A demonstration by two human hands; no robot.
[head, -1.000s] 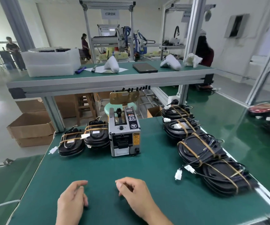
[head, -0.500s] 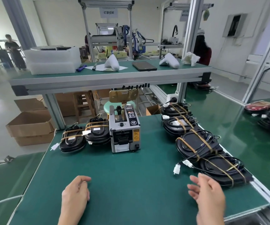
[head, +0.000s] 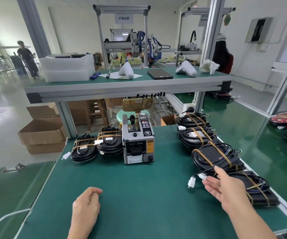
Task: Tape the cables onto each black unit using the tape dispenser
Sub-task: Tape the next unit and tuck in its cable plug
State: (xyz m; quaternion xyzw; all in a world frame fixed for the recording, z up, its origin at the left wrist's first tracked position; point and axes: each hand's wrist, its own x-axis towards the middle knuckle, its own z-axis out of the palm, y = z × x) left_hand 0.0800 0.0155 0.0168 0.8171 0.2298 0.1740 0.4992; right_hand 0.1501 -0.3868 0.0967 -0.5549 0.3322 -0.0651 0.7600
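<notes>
Floor, far left: open cardboard boxes (head: pixel 41 133) by the table leg.
Mat (head: pixel 139 195): green, covers the table.
Taped units (head: pixel 96 147): two, back left, just beside the dispenser.
Left hand (head: pixel 85 206): resting on the mat, fingers loosely curled, holding nothing.
Dispenser (head: pixel 138 138): grey, upright, back centre.
Shelf (head: pixel 122 83): raised, green-topped, above the dispenser.
Right hand (head: pixel 225 188): fingers straight and spread, at the nearest units' edge.
Row of units (head: pixel 215 156): right edge, cables strapped with tan tape.
</notes>
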